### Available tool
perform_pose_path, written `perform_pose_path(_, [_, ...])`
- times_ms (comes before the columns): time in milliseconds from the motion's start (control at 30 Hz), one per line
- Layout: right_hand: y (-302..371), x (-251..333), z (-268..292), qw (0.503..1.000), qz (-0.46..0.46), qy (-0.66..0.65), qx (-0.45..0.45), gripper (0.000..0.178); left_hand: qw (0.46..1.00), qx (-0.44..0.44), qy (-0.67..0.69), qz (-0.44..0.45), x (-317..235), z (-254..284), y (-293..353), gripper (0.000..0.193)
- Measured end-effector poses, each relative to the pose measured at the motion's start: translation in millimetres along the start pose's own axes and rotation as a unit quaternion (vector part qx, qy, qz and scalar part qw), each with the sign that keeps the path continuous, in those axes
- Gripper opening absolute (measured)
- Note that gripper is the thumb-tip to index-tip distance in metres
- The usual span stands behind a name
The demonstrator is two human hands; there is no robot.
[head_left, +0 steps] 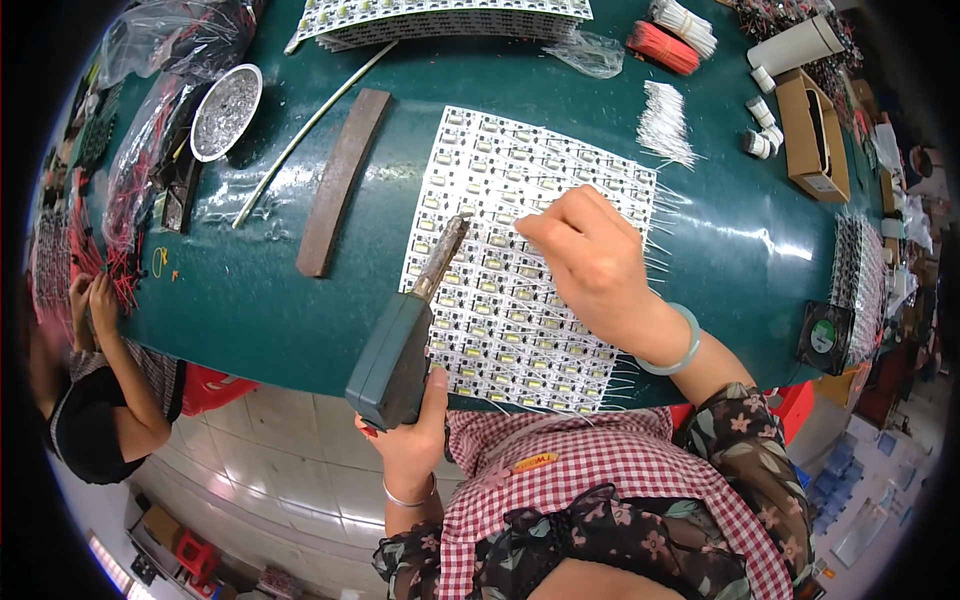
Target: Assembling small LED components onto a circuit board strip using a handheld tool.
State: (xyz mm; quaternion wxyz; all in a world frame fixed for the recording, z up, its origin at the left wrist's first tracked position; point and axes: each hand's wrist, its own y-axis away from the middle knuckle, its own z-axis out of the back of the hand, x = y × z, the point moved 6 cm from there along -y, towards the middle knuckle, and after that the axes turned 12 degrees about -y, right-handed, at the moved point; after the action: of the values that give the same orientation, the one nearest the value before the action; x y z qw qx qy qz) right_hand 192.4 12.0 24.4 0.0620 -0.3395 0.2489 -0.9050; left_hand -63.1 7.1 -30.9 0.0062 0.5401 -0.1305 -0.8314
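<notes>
Left hand point(410, 445) gripping a soldering gun point(392, 355), right hand point(597, 262) pinched closed above the board point(490, 320).
From here I can't tell whether the gun's tip point(464, 217) touches the board's left part, or whether the right hand holds anything; the board lies flat at the near edge of the green table point(740, 300), a brown bar point(345, 185) to its left, white wires point(665, 122) piled off its upper right corner.
</notes>
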Motion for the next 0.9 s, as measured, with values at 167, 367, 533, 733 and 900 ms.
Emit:
perform_pose_path(167, [5.2,-12.9,-27.7,1.000,0.020,-0.020,-0.006,0.014,1.000,0.001,0.001,-0.005,-0.2,1.4,2.8,0.032])
perform_pose_path(367, [10.5,-18.1,-34.5,1.000,0.014,-0.023,-0.011,0.011,0.994,0.002,-0.050,-0.093,3.2,3.2,4.8,0.029])
perform_pose_path(533, [9.6,-18.2,-35.0,1.000,0.008,-0.017,-0.005,0.011,0.995,0.000,-0.055,-0.086,8.5,3.0,8.0,0.029])
perform_pose_path(733, [9.2,-20.5,-35.6,1.000,0.004,-0.003,0.023,0.014,0.999,-0.018,-0.044,0.001,13.0,2.0,14.6,0.025])
perform_pose_path(900, [7.5,-20.6,-36.5,0.999,0.004,0.007,0.044,0.012,0.999,-0.011,-0.046,-0.014,12.3,0.0,14.5,0.022])
